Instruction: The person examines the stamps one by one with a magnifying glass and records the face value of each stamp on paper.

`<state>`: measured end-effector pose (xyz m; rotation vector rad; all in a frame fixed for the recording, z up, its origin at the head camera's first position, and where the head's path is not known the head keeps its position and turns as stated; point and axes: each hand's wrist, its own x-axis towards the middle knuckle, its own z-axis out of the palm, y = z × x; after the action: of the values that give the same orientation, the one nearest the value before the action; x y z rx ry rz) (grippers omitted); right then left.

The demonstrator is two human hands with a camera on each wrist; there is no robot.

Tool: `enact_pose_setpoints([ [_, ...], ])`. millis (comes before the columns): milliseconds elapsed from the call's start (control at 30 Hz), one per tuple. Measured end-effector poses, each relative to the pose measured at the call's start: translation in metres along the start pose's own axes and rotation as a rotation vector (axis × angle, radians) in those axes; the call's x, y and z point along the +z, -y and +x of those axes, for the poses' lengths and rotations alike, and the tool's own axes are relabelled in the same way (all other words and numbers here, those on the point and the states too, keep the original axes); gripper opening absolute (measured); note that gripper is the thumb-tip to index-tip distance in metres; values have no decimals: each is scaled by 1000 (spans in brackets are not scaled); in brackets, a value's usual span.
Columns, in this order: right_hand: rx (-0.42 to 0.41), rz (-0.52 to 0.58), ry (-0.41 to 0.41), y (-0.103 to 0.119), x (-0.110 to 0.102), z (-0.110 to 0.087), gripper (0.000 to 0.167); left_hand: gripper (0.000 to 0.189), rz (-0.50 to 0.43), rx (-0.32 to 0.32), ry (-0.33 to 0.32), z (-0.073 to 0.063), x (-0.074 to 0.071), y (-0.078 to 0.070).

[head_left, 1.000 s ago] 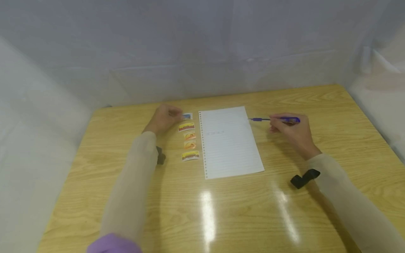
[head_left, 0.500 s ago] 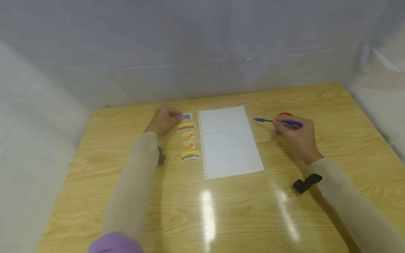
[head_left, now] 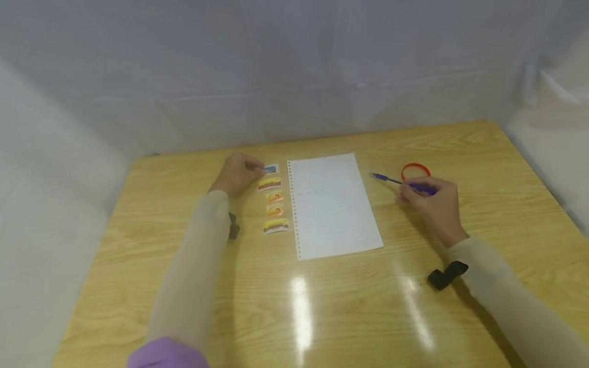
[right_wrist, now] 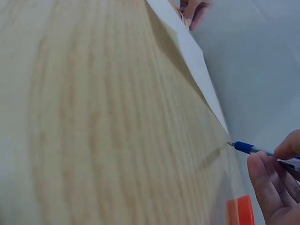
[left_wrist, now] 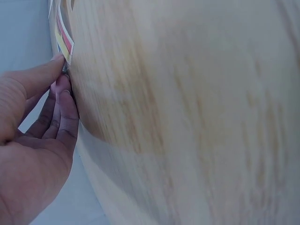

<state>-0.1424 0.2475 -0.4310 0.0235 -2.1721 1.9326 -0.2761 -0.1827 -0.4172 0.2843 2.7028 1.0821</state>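
Observation:
At the top of a column of small picture pieces, my left hand [head_left: 236, 174] pinches the left edge of a blue, white-bordered picture piece [head_left: 272, 168]. In the left wrist view, thumb and fingertips meet low against the table, beside a yellow-and-red picture piece [left_wrist: 65, 40]. My right hand [head_left: 432, 202] holds a blue ballpoint pen [head_left: 393, 180] between thumb and fingers, tip pointing left. A sheet of lined, punched paper [head_left: 336, 214] lies between the hands, with faint marks at its left. The pen tip is right of the paper's edge, above the wood.
Below the blue piece lie a yellow-and-red piece [head_left: 269, 183], two orange ones and another yellow-and-red piece [head_left: 275, 225]. A red ring [head_left: 415, 164] stands behind the right hand. The wooden table [head_left: 257, 301] meets a pale cloth [head_left: 294, 112] at the back.
My right hand with the pen has moved right and slightly toward me, away from the paper's edge, uncovering the red ring. The left hand keeps its place at the blue piece.

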Motion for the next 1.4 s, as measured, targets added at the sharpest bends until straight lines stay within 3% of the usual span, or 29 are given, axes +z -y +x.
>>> enact_pose_setpoints([
  [233, -58, -385, -60, -2, 3, -7, 17, 28, 12, -18, 6, 0, 0, -1],
  [533, -117, -584, -2, 0, 4, -11, 9, 29, 5, -37, 10, 1, 0, -1],
  [867, -93, -729, 93, 2, 3, -10, 15, 27, 1, -38, 13, 0, 0, -3],
  [1100, -18, -782, 171, 5, 2, -8, 21, 28, 5, -39, 17, 1, 0, -3],
  [1400, 2, -800, 231, 6, 1, -7, 25, 28, 8, -30, 18, 0, 0, -4],
])
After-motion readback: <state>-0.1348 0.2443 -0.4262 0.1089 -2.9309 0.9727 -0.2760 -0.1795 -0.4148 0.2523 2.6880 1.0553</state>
